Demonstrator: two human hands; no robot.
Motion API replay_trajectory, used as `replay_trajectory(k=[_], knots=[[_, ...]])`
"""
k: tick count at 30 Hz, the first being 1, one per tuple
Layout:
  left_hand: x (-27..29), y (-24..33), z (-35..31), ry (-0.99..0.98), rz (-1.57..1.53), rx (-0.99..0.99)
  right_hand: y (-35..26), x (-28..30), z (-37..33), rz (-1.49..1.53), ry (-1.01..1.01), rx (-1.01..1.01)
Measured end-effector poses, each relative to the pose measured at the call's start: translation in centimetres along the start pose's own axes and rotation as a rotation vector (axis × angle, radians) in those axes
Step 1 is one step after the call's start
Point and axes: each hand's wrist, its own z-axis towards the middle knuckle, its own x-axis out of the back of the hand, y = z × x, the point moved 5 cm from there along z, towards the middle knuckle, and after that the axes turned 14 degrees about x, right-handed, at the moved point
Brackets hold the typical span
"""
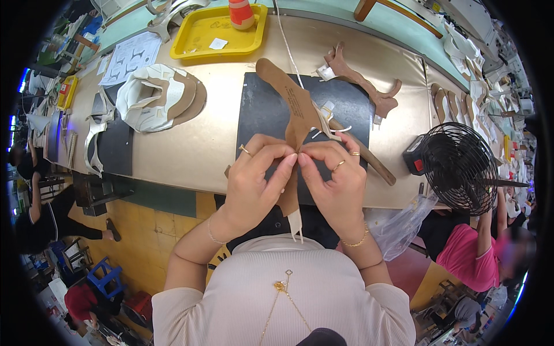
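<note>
Both my hands pinch a brown cut piece (296, 115) with a pale backing, which looks like part of a shoe upper. My left hand (258, 176) holds its narrow middle between thumb and fingertips. Right beside it, my right hand (336, 173) pinches the same spot, so the thumbs almost touch. One long arm of the piece points away from me over the black mat (262, 104); another hangs toward my lap, with white strips at its end. Behind my right hand, a brown wooden handle (375, 162) lies slanting across the mat's edge; its far end is hidden.
A similar brown piece (365, 83) lies at the far right of the mat. Left stands a stack of white and brown pieces (153, 98). A yellow tray (178, 49) holds an orange-and-white bottle (241, 14). A black fan (459, 167) stands right, by a plastic bag (398, 233). Other people sit on both sides.
</note>
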Motion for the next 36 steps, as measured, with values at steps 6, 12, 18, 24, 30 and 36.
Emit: replay_trajectory(k=[6, 12, 18, 24, 30, 36], knots=[[0.0, -0.1, -0.1, -0.003, -0.007, 0.027, -0.5, -0.8, -0.1, -0.133, 0.043, 0.097], [-0.2, -0.6, 0.0, 0.003, -0.033, -0.060, 0.2, -0.9, -0.4, -0.020, 0.076, 0.020], [-0.3, -1.5, 0.4, -0.121, -0.180, 0.103, 2.2, -1.5, -1.4, 0.255, 0.093, -0.211], [-0.3, -1.7, 0.9, -0.128, -0.262, 0.208, 3.9, -2.3, -1.8, 0.673, 0.077, -0.504], [-0.4, -1.3, 0.8, -0.078, -0.107, 0.157, 1.8, -0.3, -0.4, 0.141, -0.015, -0.164], [-0.3, -0.5, 0.8, -0.029, 0.064, -0.064, 1.5, -0.9, -0.4, 0.064, -0.010, -0.108]])
